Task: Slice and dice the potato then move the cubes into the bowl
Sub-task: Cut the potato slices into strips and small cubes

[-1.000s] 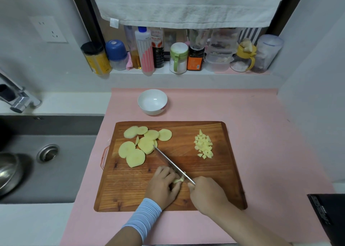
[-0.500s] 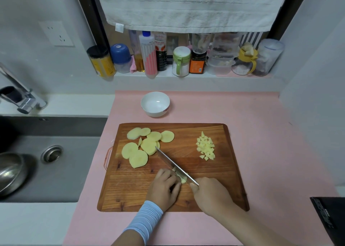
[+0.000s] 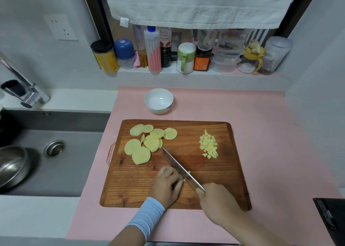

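Observation:
Several round potato slices (image 3: 147, 143) lie at the back left of the wooden cutting board (image 3: 224, 180). A small pile of potato cubes (image 3: 208, 146) sits at its back right. My right hand (image 3: 217, 202) grips the handle of a knife (image 3: 179, 168), whose blade slants across the board's middle. My left hand (image 3: 166, 186) has its fingers curled over a small potato piece (image 3: 184, 179) beside the blade; most of that piece is hidden. An empty white bowl (image 3: 158, 100) stands behind the board on the pink mat.
A sink (image 3: 56, 152) with a steel bowl (image 3: 11, 165) lies to the left, a faucet (image 3: 22, 89) above it. Bottles and jars (image 3: 186, 57) line the back ledge under a hanging towel. A black object (image 3: 330, 219) sits at the right front corner.
The knife has kept chopping the piece under my left hand, shifting slightly along it. Slices, cubes and bowl stay put; the camera view has drifted a little.

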`<state>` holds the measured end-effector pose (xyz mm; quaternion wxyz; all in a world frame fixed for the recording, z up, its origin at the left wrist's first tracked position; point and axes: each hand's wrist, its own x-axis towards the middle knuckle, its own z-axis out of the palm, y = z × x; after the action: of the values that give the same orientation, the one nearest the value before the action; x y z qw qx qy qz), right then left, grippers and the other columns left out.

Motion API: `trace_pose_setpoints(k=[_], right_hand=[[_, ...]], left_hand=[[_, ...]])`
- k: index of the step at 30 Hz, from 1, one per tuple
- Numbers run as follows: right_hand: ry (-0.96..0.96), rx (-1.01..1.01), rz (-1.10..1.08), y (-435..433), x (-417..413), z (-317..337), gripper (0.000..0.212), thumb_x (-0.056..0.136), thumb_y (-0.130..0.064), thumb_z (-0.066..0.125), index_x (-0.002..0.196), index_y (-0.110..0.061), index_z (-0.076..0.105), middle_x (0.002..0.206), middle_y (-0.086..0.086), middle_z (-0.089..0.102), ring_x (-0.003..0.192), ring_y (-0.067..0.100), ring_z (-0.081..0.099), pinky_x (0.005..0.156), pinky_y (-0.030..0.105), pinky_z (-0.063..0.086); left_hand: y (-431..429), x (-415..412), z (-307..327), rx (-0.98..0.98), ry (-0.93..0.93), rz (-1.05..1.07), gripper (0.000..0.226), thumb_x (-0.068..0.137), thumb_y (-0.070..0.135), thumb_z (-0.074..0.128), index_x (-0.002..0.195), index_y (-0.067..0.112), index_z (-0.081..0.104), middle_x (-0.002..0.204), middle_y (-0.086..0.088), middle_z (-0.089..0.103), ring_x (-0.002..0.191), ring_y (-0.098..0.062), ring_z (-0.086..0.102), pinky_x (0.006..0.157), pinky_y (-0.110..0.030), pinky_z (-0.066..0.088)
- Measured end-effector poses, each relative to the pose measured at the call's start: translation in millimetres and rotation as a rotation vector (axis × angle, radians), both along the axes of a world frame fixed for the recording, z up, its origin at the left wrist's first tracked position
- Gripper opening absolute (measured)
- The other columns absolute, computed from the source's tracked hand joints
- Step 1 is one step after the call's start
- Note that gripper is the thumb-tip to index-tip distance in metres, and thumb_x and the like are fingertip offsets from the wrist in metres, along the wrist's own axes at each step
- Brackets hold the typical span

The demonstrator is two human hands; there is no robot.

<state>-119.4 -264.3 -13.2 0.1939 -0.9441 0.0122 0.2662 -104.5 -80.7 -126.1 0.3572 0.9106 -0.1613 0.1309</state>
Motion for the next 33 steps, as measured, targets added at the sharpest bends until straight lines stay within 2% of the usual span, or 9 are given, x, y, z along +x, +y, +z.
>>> trace_pose_setpoints(k=[3,7,9,11,14,18,22,28,33], right_hand=[[0.004,0.029,-0.005,11.3,7.1,-3.9,0.033,0.103,-0.039,0.045,0.074,-0.026,0.054,0.076,-0.007,0.063,0.073,0.018,0.062,0.065,0.031,0.048],[-0.01,0.043,-0.007,21.2,15.4,-6.2,0.028,0.103,-0.038,0.046,0.079,-0.026,0.057,0.076,-0.008,0.058,0.072,0.018,0.057,0.065,0.029,0.043],[-0.008,0.04,-0.006,20.9,15.6,-6.5,0.027,0.103,-0.039,0.046,0.082,-0.027,0.058,0.075,-0.008,0.058,0.072,0.019,0.056,0.066,0.029,0.043],[-0.004,0.038,-0.017,19.8,16.0,-6.9,0.027,0.102,-0.04,0.047,0.084,-0.026,0.062,0.078,-0.007,0.06,0.075,0.021,0.058,0.068,0.03,0.046],[0.006,0.033,-0.023,20.1,17.1,-6.6,0.029,0.101,-0.041,0.048,0.088,-0.024,0.067,0.082,-0.004,0.065,0.082,0.024,0.065,0.07,0.031,0.05],[-0.006,0.029,-0.011,18.2,17.2,-3.2,0.032,0.101,-0.044,0.046,0.092,-0.023,0.068,0.086,-0.004,0.07,0.084,0.023,0.067,0.073,0.033,0.053],[-0.059,0.015,0.041,14.9,12.4,3.5,0.033,0.104,-0.045,0.042,0.082,-0.029,0.06,0.081,-0.007,0.067,0.077,0.016,0.065,0.07,0.033,0.054],[-0.075,0.013,0.061,8.3,0.6,5.8,0.036,0.104,-0.047,0.04,0.094,-0.026,0.068,0.082,-0.008,0.067,0.076,0.013,0.065,0.074,0.036,0.057],[-0.044,0.009,0.043,0.9,-3.6,0.5,0.035,0.103,-0.048,0.042,0.097,-0.025,0.069,0.085,-0.009,0.068,0.079,0.014,0.065,0.075,0.036,0.057]], left_hand=[[0.1,0.0,-0.3,-0.004,-0.006,0.003,0.006,0.086,0.017,0.072,0.084,0.021,0.069,0.088,0.011,0.059,0.091,-0.01,0.051,0.092,-0.011,0.034],[1.5,-1.9,-3.6,-0.015,-0.022,0.003,0.002,0.089,0.019,0.07,0.087,0.019,0.071,0.092,0.009,0.061,0.094,-0.01,0.052,0.093,-0.01,0.035],[3.1,-6.1,-7.4,-0.016,-0.034,0.007,0.003,0.09,0.017,0.07,0.088,0.016,0.071,0.093,0.006,0.061,0.094,-0.012,0.054,0.089,-0.013,0.04],[4.1,-9.0,-10.2,-0.008,-0.041,0.022,0.003,0.09,0.014,0.07,0.087,0.014,0.07,0.09,0.004,0.06,0.09,-0.016,0.055,0.083,-0.022,0.047],[5.6,-8.3,-12.1,-0.004,-0.039,0.036,0.003,0.09,0.014,0.069,0.087,0.014,0.07,0.088,0.003,0.059,0.089,-0.017,0.056,0.08,-0.028,0.049],[4.9,-8.3,-10.3,-0.008,-0.037,0.023,0.004,0.091,0.015,0.068,0.087,0.014,0.07,0.089,0.005,0.059,0.089,-0.016,0.056,0.079,-0.027,0.049],[4.3,-7.7,-7.9,-0.018,-0.051,0.036,0.006,0.092,0.016,0.068,0.086,0.015,0.07,0.089,0.006,0.059,0.087,-0.013,0.053,0.08,-0.023,0.047],[4.9,-8.3,-6.9,-0.038,-0.079,0.026,0.004,0.09,0.015,0.068,0.086,0.016,0.071,0.09,0.006,0.061,0.096,-0.012,0.055,0.089,-0.02,0.045],[6.0,-7.9,-9.2,-0.046,-0.074,0.033,0.004,0.088,0.012,0.072,0.085,0.015,0.071,0.09,0.005,0.063,0.089,-0.015,0.057,0.084,-0.025,0.048]])
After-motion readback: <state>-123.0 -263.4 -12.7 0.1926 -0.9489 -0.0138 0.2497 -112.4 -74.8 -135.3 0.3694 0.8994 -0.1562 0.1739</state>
